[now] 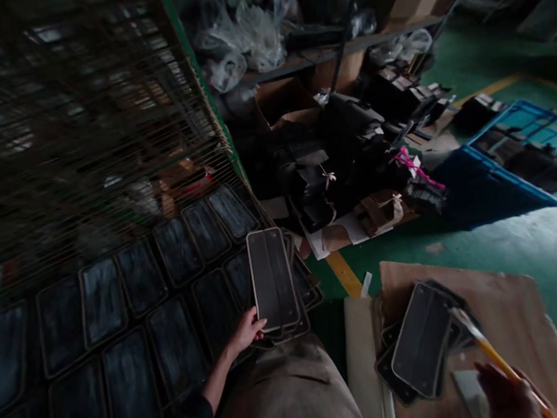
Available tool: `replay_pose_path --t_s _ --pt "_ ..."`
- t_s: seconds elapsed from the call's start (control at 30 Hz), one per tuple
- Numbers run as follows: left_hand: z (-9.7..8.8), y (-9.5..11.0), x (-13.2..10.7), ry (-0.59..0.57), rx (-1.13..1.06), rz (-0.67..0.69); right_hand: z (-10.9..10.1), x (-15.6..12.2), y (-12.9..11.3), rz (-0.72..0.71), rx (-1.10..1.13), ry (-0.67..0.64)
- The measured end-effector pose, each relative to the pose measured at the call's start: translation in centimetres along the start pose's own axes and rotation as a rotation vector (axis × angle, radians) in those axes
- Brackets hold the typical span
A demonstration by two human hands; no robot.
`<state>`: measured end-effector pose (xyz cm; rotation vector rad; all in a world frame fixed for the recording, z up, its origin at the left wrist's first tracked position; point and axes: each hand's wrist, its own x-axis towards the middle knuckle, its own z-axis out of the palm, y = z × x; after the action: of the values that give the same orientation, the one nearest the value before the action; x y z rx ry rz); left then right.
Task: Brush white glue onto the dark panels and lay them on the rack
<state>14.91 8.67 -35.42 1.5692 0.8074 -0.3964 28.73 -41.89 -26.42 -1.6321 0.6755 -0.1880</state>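
My left hand (pixel 248 328) grips the lower left corner of a dark rectangular panel (pixel 272 280) with rounded corners and a pale edge. That panel lies over other similar ones at the end of a rack layer. On the right, my right hand (pixel 508 392) is closed around the yellow handle of a brush (pixel 493 349). Its pale tip is over or beside the upper right part of another dark panel (pixel 421 340); whether it touches cannot be made out. This panel tops a loose, fanned stack on a wooden board (pixel 510 303).
Rows of panels (pixel 102 299) with streaked faces lie at left under a raised wire mesh (pixel 97 122). A blue crate (pixel 488 192) stands on the green floor at right. Behind are tied dark bundles (pixel 311 192), cardboard boxes (pixel 284 101) and a shelf with plastic bags (pixel 259 37).
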Motion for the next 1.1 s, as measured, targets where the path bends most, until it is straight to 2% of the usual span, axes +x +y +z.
replay_pose_path --t_s 0.1,0.17,0.23,0.33,0.47,0.53,0.63,0.83,0.97,1.03,1.1 --pt "-0.1 -0.6 0.1 -0.011 0.000 0.031 11.0 -4.2 -4.3 -0.013 0.009 -0.320" --pt "0.1 -0.9 -0.1 0.019 0.014 0.047 17.6 -7.1 -5.7 -0.069 -0.076 -0.636" --pt "0.2 -1.0 -0.3 0.066 0.020 0.065 23.1 -9.4 -6.0 -0.212 -0.139 -0.835" --pt "0.5 -0.8 -0.9 0.122 0.004 0.092 29.4 -11.4 -5.8 -0.504 -0.363 -1.070" --pt "0.4 -0.1 -1.7 0.191 0.027 0.046 35.2 -12.5 -6.1 -0.925 -0.538 -1.202" --pt "0.3 0.2 -2.0 0.208 0.057 0.023 37.3 -12.7 -6.5 -1.079 -0.586 -1.224" --pt "0.2 0.2 -2.0 0.223 0.101 0.035 39.6 -12.7 -7.0 -1.220 -0.665 -1.207" --pt "0.3 -0.3 -2.0 0.268 0.143 0.118 41.9 -12.5 -6.7 -1.321 -0.744 -1.185" --pt "0.2 -0.2 -2.2 0.277 0.136 0.125 41.0 -12.8 -5.9 -1.342 -0.777 -1.204" --pt "0.2 -0.1 -2.2 0.271 0.137 0.112 39.3 -13.0 -5.4 -1.330 -0.801 -1.241" --pt "0.1 -0.1 -2.2 0.264 0.144 0.107 36.7 -13.5 -4.8 -1.299 -0.832 -1.299"
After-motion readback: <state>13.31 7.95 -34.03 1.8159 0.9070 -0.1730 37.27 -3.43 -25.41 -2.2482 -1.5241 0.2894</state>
